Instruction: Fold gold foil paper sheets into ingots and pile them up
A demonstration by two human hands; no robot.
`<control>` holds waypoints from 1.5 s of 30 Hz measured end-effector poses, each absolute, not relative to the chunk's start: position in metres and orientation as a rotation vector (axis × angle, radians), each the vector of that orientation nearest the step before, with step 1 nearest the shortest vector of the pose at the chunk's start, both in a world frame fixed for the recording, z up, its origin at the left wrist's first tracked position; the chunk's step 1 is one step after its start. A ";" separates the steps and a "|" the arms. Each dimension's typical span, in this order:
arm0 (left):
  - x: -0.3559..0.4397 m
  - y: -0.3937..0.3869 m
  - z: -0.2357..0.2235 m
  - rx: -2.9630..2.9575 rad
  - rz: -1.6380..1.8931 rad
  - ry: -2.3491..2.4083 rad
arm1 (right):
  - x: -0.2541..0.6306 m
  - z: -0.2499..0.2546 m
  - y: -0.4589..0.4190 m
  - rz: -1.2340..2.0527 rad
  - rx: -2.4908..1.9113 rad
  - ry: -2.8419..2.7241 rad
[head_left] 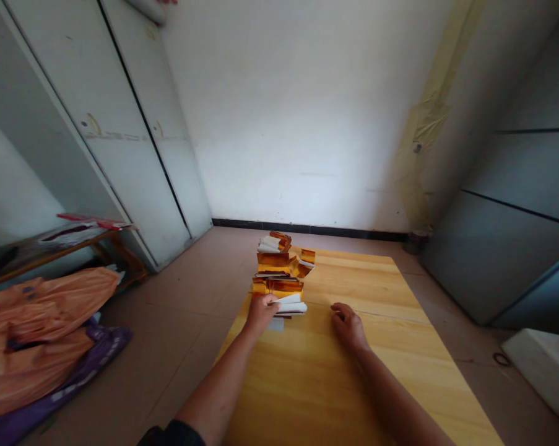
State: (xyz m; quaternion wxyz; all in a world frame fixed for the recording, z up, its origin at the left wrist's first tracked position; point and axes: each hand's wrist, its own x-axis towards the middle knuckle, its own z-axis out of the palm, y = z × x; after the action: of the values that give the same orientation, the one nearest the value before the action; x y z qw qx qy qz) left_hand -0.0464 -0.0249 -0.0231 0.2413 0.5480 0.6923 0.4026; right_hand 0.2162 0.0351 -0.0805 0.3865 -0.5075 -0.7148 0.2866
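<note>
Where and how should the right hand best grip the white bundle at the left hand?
The white bundle is probably best gripped at its right end, coming from the right: that end shows uncovered, while the left hand occupies the other.

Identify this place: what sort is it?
Probably a room in a home, perhaps doubling as a workroom: a tall pale-grey flat-doored cabinet, a light-brown rectangular wooden table, and a crumpled orange plastic-looking bag at left.
</note>
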 end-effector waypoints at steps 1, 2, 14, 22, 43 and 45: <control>-0.045 -0.025 -0.021 1.473 1.145 1.913 | 0.217 -0.079 0.032 0.734 -1.286 -1.822; -0.044 -0.025 -0.019 1.456 1.186 1.925 | 0.218 -0.078 0.028 0.734 -1.279 -1.827; -0.024 -0.030 0.023 1.364 1.615 1.946 | 0.224 -0.074 0.009 0.826 -1.248 -1.767; 0.054 -0.078 -0.008 2.016 1.230 1.622 | 0.252 -0.074 -0.012 0.913 -1.277 -1.648; 0.072 -0.077 -0.053 1.911 0.973 1.600 | 0.258 -0.052 -0.048 0.787 -1.263 -2.046; 0.070 -0.071 -0.052 1.846 1.011 1.638 | 0.258 -0.049 -0.048 0.825 -1.307 -2.013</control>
State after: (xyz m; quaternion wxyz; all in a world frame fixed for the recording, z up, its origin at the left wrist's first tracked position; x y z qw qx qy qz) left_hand 0.0700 -0.0708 -0.0516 0.2349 0.6727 0.5971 0.3685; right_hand 0.2579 -0.0476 -0.0491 0.2975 -0.4916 -0.7573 0.3104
